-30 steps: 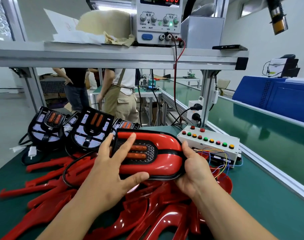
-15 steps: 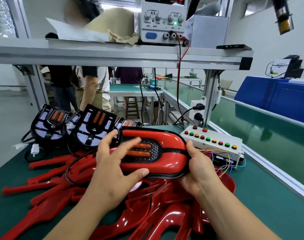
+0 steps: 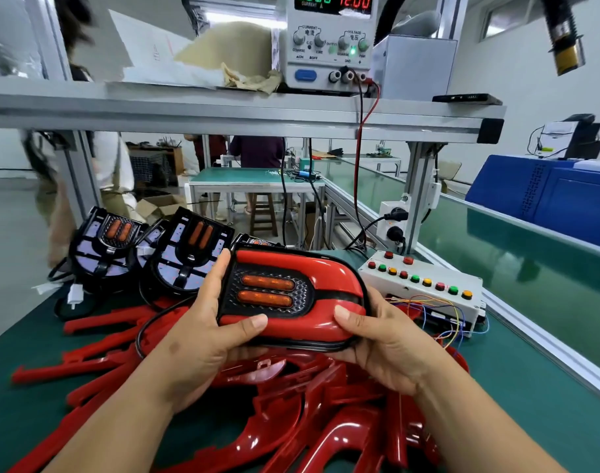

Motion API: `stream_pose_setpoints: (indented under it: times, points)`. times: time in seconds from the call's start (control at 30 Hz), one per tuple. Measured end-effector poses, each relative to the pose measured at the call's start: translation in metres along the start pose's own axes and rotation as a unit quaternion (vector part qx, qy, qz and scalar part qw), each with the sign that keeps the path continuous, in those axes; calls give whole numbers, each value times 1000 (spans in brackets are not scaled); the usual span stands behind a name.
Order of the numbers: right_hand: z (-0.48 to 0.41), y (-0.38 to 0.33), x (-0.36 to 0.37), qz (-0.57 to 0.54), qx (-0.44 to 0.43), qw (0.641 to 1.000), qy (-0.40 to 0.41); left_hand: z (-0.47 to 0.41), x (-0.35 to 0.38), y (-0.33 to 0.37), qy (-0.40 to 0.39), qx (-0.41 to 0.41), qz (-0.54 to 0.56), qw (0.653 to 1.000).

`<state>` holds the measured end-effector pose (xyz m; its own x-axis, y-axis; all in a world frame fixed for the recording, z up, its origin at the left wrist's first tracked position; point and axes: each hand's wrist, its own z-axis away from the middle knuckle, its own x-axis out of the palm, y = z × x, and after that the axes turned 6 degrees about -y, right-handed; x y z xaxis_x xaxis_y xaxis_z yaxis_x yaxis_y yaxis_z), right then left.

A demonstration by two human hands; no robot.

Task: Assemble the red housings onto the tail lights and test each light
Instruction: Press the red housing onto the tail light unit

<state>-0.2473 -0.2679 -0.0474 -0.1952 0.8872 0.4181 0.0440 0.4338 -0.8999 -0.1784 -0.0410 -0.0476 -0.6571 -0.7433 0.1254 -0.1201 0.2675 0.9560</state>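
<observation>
In the centre of the frame the left grip (image 3: 203, 332) and the right grip (image 3: 383, 343) both hold one tail light (image 3: 267, 290), red housing (image 3: 325, 271) already on it. Testing, I think, is not done. At middle left bare lights (image 3: 189, 254) wait; loose housings (image 3: 308, 404) cover the table (image 3: 530, 404) below.

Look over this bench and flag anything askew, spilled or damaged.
Nothing looks broken. The spare red housings lie in a tangled heap on the green mat, overlapping at all angles. Thin coloured wires spill loose from the button box. The tail light held by the left hand and right hand looks evenly seated.
</observation>
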Motion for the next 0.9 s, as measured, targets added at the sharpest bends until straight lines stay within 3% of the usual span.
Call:
stream_pose_setpoints:
  times: [0.27, 0.9]
  points:
    - [-2, 4, 0, 8, -6, 1000, -6, 2, -4, 5, -38, -4, 14, 999]
    - [0, -2, 3, 13, -1, 1000, 16, -1, 1, -3, -17, 5, 20, 1000]
